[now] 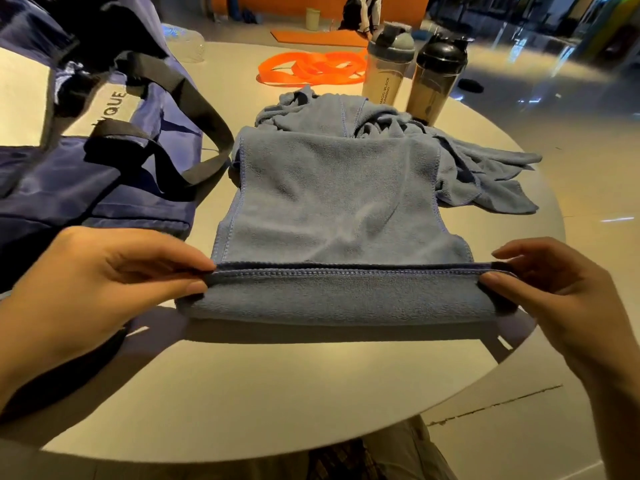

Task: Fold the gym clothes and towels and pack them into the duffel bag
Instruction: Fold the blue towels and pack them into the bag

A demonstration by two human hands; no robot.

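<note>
A blue towel [339,209] lies stretched along the round table [277,386], its near end doubled over into a fold. My left hand [104,285] pinches the left corner of that fold between thumb and fingers. My right hand [554,292] pinches the right corner the same way. Behind the flat part, more blue towel cloth [467,168] lies crumpled. The navy duffel bag [86,157] with black straps sits at the left, touching the towel's far left edge.
Two shaker bottles [388,64] [436,74] stand at the table's far side behind the crumpled cloth. An orange resistance band [311,69] lies beyond them to the left. A person crouches on the floor by an orange mat [311,38] in the background.
</note>
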